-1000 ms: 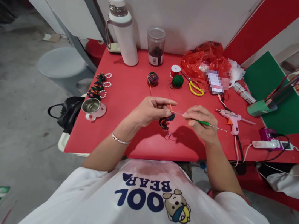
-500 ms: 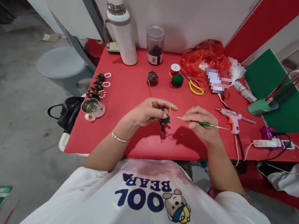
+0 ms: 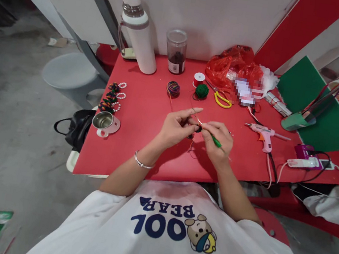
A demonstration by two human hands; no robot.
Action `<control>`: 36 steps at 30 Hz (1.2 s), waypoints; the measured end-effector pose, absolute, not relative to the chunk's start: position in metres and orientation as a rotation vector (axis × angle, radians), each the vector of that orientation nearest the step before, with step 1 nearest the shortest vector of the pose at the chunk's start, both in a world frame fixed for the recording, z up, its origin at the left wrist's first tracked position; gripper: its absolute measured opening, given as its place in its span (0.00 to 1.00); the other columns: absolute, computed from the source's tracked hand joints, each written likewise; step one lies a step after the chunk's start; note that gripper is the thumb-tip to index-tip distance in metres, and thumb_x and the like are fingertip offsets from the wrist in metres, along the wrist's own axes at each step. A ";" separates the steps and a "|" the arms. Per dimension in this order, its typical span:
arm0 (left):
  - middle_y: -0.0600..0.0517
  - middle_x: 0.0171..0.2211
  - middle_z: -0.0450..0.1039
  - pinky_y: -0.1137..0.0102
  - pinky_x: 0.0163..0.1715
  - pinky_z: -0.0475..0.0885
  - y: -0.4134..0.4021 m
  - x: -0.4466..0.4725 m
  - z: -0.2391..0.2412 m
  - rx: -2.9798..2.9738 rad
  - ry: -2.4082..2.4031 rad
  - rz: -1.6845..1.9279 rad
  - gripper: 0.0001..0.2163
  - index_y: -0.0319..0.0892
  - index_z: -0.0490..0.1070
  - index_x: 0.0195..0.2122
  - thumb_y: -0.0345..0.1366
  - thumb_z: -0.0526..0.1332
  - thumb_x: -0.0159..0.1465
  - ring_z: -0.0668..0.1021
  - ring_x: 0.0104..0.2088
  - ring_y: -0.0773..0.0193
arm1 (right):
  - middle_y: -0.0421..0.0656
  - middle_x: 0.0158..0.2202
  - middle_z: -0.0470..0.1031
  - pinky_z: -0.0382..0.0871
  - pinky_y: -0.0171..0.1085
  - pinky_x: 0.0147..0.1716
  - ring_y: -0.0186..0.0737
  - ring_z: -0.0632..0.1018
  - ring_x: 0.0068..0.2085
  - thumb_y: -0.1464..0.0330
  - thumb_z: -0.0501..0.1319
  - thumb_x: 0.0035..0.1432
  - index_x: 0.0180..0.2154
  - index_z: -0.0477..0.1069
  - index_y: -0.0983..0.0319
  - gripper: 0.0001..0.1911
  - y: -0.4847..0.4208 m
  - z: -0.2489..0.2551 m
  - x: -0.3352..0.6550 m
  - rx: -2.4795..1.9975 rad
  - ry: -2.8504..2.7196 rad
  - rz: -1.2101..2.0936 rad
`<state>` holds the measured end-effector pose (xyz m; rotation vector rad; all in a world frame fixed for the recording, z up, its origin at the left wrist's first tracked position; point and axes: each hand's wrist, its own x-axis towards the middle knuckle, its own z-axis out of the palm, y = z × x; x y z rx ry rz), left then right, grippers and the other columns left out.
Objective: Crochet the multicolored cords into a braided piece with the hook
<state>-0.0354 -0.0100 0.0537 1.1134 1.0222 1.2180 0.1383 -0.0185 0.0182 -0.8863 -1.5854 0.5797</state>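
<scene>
My left hand (image 3: 176,127) pinches a small dark multicoloured crochet piece (image 3: 190,136), which is mostly covered by the fingers. Its index finger is stretched out with thin yarn over it. Close on the right, my right hand (image 3: 218,141) grips a crochet hook with a green handle (image 3: 216,141); the metal tip reaches the piece between both hands. A yarn strand runs back towards the multicoloured yarn ball (image 3: 173,89). Near that ball lie a green yarn ball (image 3: 201,91) and a white-and-red spool (image 3: 198,79).
At the left edge of the red table (image 3: 128,137) are a metal cup (image 3: 106,123) and bead-looped crochet pieces (image 3: 111,97). A white flask (image 3: 141,35) and a clear jar (image 3: 175,52) stand behind. Yellow-handled pliers (image 3: 222,100) and a pink glue gun (image 3: 265,136) lie to the right.
My right hand has moved left, close against my left hand, and the hook has turned from level to slanting. My left hand has shifted slightly right and now covers more of the crochet piece.
</scene>
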 end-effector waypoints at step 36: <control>0.47 0.33 0.84 0.74 0.24 0.75 -0.013 -0.050 0.063 1.230 1.057 1.099 0.27 0.33 0.81 0.54 0.27 0.67 0.50 0.80 0.27 0.66 | 0.45 0.44 0.87 0.80 0.47 0.52 0.44 0.86 0.47 0.56 0.65 0.70 0.41 0.83 0.55 0.12 0.020 0.055 0.189 -0.578 -1.918 1.123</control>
